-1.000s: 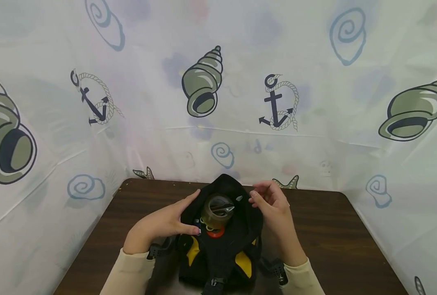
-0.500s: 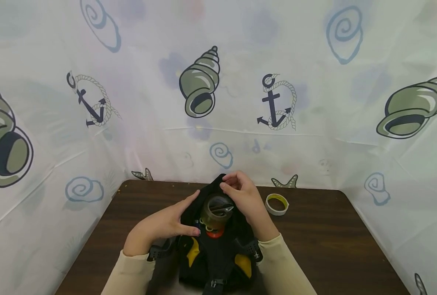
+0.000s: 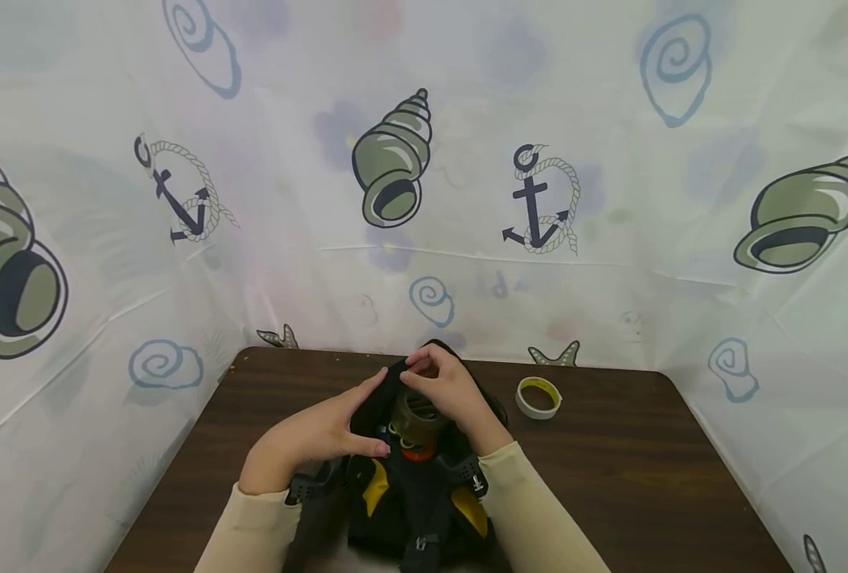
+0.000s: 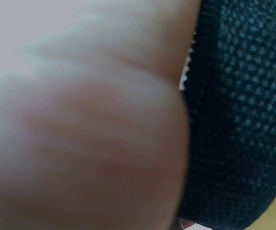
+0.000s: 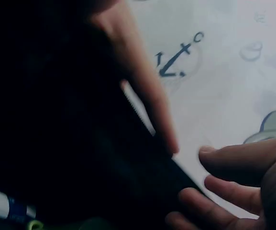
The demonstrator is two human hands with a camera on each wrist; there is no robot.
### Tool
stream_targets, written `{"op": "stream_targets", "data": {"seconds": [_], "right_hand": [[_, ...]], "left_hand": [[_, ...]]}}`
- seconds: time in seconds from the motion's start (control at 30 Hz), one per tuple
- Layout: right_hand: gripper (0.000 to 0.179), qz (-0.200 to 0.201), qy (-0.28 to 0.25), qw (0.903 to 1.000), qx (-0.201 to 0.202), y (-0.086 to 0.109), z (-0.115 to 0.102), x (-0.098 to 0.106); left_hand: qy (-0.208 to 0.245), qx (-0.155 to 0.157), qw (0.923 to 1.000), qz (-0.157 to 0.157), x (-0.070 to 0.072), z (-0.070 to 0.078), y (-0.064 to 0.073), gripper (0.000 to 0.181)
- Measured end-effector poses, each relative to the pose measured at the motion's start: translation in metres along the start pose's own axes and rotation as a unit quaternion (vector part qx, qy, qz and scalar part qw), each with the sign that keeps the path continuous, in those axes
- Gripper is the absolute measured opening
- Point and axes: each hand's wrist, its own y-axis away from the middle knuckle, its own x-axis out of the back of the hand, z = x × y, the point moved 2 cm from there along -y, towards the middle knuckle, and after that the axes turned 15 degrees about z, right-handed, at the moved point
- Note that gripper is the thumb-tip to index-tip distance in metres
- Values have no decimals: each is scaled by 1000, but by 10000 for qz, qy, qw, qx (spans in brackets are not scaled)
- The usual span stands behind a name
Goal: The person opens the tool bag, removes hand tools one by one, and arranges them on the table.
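Observation:
A black bag (image 3: 434, 521) with yellow patches stands upright with its mouth open. Inside show a brownish translucent roll (image 3: 415, 426), an orange-red ring-like thing (image 3: 418, 454) and a small white-and-blue cylinder (image 5: 6, 206). My left hand (image 3: 317, 438) rests against the bag's left side, its fingers stretched along the outside and thumb at the front. White zipper teeth (image 5: 138, 111) run along the edge beside those fingers. Over the bag's mouth is my right hand (image 3: 449, 390), with loosely bent fingers near the back left rim and a visible gap between thumb and fingers.
A white tape roll (image 3: 538, 397) with a yellow inside lies on the dark wooden table (image 3: 632, 469), right of the bag. A pale cloth (image 3: 467, 199) printed with shells and anchors hangs behind and at both sides.
My right hand has moved left from the bag's right rim across its mouth, bringing the white tape roll into view. My left hand has stayed in place.

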Motion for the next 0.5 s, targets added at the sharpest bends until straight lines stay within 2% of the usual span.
{"op": "stream_targets", "data": {"seconds": [0.27,0.5], "right_hand": [[35,-221,1182,9927,52,5,25,2],[45,-563,1723,9834,-27,14,32,9]], "left_hand": [[166,74,9998,-21,1,1,1,116],[166,160,9997,-18,0,1,3,117]]}}
